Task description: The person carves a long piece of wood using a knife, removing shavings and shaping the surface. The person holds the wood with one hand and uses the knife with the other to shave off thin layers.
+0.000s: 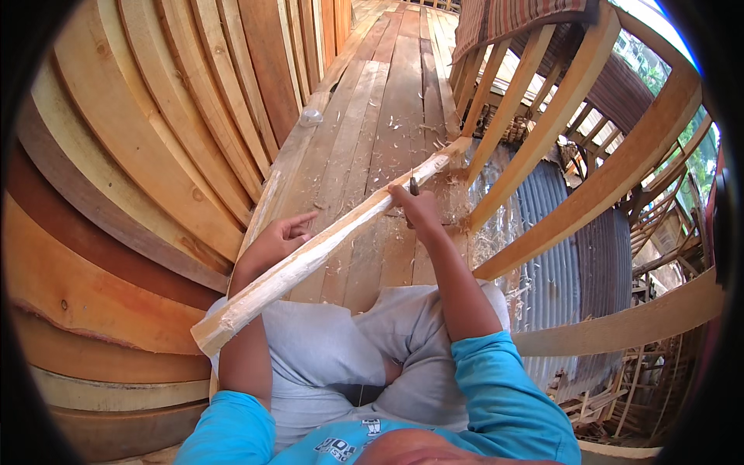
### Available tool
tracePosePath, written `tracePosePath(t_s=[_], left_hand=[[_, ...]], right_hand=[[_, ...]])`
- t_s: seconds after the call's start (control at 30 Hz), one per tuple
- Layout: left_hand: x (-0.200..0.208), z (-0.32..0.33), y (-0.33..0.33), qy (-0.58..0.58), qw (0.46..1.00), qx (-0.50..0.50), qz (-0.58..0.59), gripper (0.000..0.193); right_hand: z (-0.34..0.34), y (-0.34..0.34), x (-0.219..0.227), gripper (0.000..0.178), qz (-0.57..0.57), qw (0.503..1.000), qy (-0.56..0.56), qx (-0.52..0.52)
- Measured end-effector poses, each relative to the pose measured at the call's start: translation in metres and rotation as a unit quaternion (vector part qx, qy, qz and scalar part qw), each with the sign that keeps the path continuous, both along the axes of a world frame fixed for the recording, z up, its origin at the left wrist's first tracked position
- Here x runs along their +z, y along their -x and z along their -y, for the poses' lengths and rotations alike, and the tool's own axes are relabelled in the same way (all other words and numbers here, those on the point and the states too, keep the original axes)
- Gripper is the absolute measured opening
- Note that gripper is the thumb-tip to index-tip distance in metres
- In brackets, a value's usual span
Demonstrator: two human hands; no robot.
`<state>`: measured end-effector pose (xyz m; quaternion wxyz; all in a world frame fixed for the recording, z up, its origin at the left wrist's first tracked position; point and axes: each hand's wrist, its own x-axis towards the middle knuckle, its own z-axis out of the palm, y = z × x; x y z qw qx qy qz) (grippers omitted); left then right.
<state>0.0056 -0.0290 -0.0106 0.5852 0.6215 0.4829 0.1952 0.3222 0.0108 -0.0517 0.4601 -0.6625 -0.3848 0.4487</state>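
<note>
A long squared piece of wood (310,252) slants from my left forearm, where its near end rests, up to the railing at the far right. Its upper side is pale and freshly shaved, with rough facets. My right hand (419,208) is closed around a small dark tool (414,187) beside the wood's far half; the fist hides most of the tool, so its exact kind does not show. Just left of the wood, my left hand (280,241) holds nothing. Its index finger points out and the other fingers are partly bent.
Wood shavings (391,124) litter the plank floor (353,116). A plank wall (155,155) curves along the left. On the right stands a slatted wooden railing (535,159) with a striped cloth (519,23) over it; corrugated metal sheets (566,256) lie beyond. A clear plastic object (311,117) sits by the wall.
</note>
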Motion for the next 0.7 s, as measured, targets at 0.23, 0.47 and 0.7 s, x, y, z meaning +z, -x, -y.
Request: tracePosePath(t_s=[0.23, 0.47, 0.7], left_hand=[[-0.043, 0.012, -0.016, -0.119, 0.967, -0.195, 0.113, 0.116], [-0.045, 0.024, -0.069, 0.016, 0.898, -0.051, 0.437, 0.124], [-0.044, 0.006, -0.066, -0.023, 0.827, 0.117, 0.549, 0.085]], right_hand=[[-0.022, -0.002, -0.023, 0.028, -0.088, 0.994, -0.055, -0.03], [-0.021, -0.009, -0.019, 0.022, -0.256, 0.958, -0.108, -0.071], [-0.026, 0.002, -0.017, 0.032, -0.141, 0.989, -0.051, -0.01]])
